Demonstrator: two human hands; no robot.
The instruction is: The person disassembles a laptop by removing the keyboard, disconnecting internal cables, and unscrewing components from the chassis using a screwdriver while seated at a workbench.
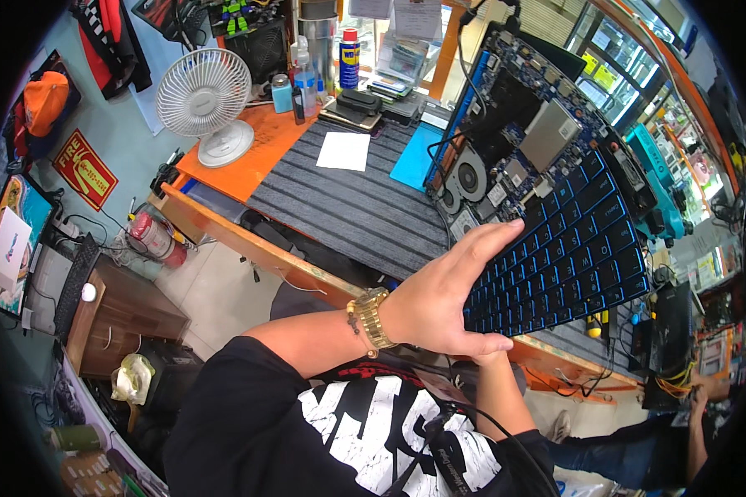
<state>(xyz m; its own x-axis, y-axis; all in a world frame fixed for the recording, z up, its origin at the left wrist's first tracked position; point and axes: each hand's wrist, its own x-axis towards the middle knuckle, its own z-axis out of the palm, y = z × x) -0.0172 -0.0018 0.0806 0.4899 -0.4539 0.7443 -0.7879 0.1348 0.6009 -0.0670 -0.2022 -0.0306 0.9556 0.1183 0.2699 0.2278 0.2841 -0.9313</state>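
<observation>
My left hand [443, 302], with a gold watch at the wrist, is closed on the left end of a black laptop keyboard [564, 257] with blue-edged keys. Its fingers lie along the far edge and its thumb along the near edge. The keyboard is held tilted above the bench. My right forearm [506, 398] rises toward the keyboard's underside; the left hand and the keyboard hide my right hand. Just beyond the keyboard is an opened laptop with a bare circuit board [518, 166] and a round cooling fan [470, 174].
A grey striped mat [348, 207] covers the bench, with white paper [344, 151] on it. At the back left stand a white fan [202, 103] and a blue-and-yellow spray can [350, 62]. Cables hang around the laptop. Another person's arm [698, 422] shows at the lower right.
</observation>
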